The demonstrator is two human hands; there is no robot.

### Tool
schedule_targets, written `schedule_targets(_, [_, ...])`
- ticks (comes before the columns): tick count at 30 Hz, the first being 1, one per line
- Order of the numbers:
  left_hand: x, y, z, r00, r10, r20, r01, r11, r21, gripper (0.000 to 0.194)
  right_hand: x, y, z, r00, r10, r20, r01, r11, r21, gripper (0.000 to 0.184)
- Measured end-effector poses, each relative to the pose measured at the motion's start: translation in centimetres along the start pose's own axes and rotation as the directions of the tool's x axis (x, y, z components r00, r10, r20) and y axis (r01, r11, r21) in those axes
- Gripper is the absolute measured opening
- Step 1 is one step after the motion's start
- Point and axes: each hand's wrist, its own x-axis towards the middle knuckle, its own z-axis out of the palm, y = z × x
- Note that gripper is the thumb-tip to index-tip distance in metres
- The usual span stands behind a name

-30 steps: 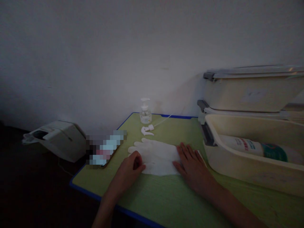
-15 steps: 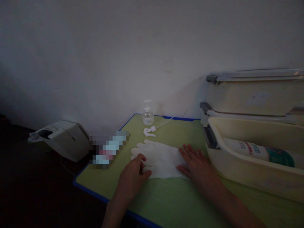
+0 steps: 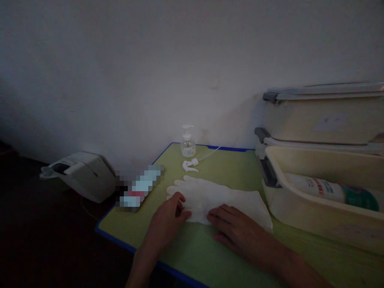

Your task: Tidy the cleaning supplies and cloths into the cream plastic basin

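Observation:
A white glove lies flat on the green tabletop, its fingers pointing left and its cuff spread to the right. At its lower left, my left hand is curled with thumb and index finger gripping the glove's near edge; the glove's thumb is hidden there. My right hand rests with outstretched fingers on the glove's near edge, about midway along it. Just beyond the glove sits a white spray trigger head with a thin tube. Behind that stands a clear pump bottle with a white top.
On the right, an open cream bin holds a white and green bottle. Lidded bins are stacked behind it. A blurred-out flat object lies at the table's left edge. A white bin-like container stands left of the table.
My right hand has moved left and toward me from the glove's cuff to the middle of its near edge, uncovering the cuff. My left hand has stayed in place.

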Motion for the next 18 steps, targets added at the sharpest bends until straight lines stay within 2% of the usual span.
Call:
schedule_targets(5, [-0.04, -0.09, -0.12, 1.0, 0.013, 0.014, -0.013, 0.999, -0.047, 0.02, 0.17, -0.02, -0.29, 0.999, 0.033, 0.039, -0.037, 0.993, 0.109, 0.034])
schedule_targets(9, [-0.14, -0.43, 0.04, 0.999, 0.024, 0.027, -0.022, 0.997, -0.079, 0.024, 0.06, 0.03, 0.03, 0.999, 0.031, 0.022, -0.034, 0.991, 0.13, 0.038])
schedule_targets(14, [-0.26, -0.37, 0.38, 0.998, 0.031, -0.053, -0.037, 0.993, -0.115, 0.029, -0.09, 0.16, 0.4, 1.0, 0.03, 0.007, -0.031, 0.99, 0.141, 0.039])
schedule_targets(18, [-0.35, 0.29, 0.58, 0.995, 0.038, -0.093, -0.06, 0.965, -0.254, 0.039, -0.14, 0.19, 0.44, 0.999, 0.038, 0.016, -0.04, 0.987, 0.158, 0.04])
